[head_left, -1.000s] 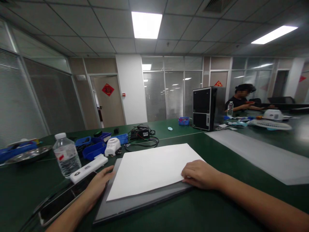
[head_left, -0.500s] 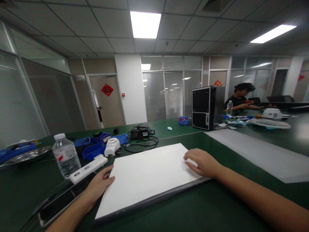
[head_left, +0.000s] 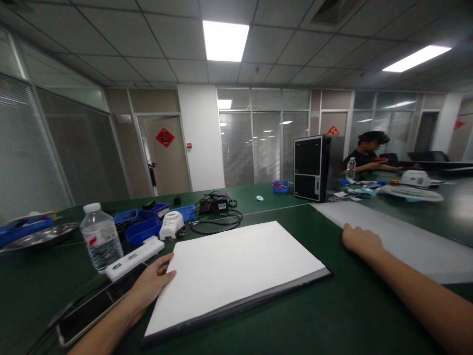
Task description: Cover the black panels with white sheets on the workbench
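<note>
A flat white panel [head_left: 236, 273] with a dark rim along its near side lies on the green table. At its left edge, my left hand [head_left: 153, 278] grips it with the thumb over the top and the index finger at the side. My right hand [head_left: 362, 241] is away from the panel, at the left edge of a translucent white sheet [head_left: 410, 241]. Its fingers are curled together at that edge, and the fingertips are partly hidden. Under my left forearm lies a dark-screened phone-like device [head_left: 88, 315], beside a long white device [head_left: 135, 257].
A water bottle [head_left: 101, 239] stands at the left near a metal tray [head_left: 40, 236]. Blue bins [head_left: 144, 230], a white plug-like device [head_left: 172, 224] and black cables [head_left: 218, 204] lie behind the panel. A black computer tower [head_left: 308, 167] stands farther back. Another person [head_left: 365, 155] sits at the right.
My right hand has left the white panel's right side and moved right to the translucent sheet's edge. My left hand stays at the panel's left edge.
</note>
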